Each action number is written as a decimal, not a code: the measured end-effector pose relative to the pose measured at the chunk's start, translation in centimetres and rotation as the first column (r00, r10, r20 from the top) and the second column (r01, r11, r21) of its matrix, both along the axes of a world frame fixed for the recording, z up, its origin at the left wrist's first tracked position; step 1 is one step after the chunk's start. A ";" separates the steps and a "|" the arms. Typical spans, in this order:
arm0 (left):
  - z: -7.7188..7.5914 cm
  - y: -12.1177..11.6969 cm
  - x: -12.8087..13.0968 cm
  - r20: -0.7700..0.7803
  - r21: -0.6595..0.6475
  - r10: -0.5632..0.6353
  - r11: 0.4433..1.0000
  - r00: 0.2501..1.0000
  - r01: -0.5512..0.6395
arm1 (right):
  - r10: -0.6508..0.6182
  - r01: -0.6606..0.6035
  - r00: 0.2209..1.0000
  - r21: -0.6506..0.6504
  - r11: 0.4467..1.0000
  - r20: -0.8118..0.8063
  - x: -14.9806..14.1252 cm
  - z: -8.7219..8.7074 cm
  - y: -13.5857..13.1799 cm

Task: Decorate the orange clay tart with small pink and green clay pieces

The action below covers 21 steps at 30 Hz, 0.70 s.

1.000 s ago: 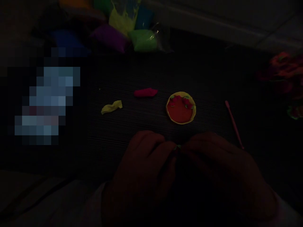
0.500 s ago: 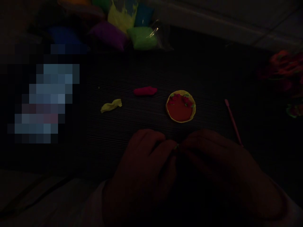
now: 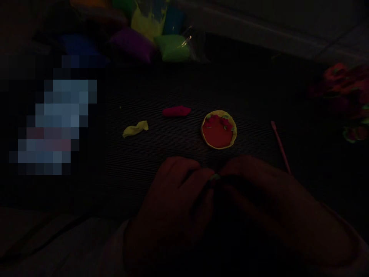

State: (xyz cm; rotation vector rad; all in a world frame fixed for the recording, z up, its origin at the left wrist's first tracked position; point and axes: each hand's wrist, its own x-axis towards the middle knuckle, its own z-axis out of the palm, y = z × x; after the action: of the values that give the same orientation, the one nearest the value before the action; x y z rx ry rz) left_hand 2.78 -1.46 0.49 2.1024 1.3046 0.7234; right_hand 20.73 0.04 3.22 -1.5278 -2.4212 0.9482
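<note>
Left grip (image 3: 174, 198) pinches green piece (image 3: 214, 177) — yellow-rimmed red disc (image 3: 217, 137) beyond.

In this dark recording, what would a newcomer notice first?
Probably the red disc with its yellow rim, right of centre, and the pale pixelated patch at left. Coloured bags stand out at the far side. Nearest, the left hand and right hand meet at a small green piece.

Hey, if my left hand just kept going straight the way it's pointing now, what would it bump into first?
Beyond the small green piece at its fingertips, your left hand would likely meet the fingers of your right hand first, though the darkness makes depth unclear.
</note>
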 end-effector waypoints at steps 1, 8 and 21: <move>0.0 0.0 0.0 -0.002 0.000 -0.002 1.000 1.000 0.002 | -0.015 0.015 1.000 0.000 1.000 -0.008 0.3 -0.1 -0.2; -0.4 0.1 0.2 -0.083 0.022 -0.051 0.998 0.995 0.053 | -0.050 0.049 0.999 0.113 0.992 0.007 0.5 -1.1 -1.1; -0.3 0.4 0.1 -0.019 -0.058 -0.034 0.998 0.999 0.033 | -0.101 0.114 0.990 0.132 0.985 -0.100 -0.2 -0.8 -1.1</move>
State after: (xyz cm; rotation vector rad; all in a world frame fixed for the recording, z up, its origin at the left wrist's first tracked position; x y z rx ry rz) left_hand 2.91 -1.02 0.23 2.0857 1.2831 0.6445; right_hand 20.51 -1.01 2.41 -1.5139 -2.2634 0.7962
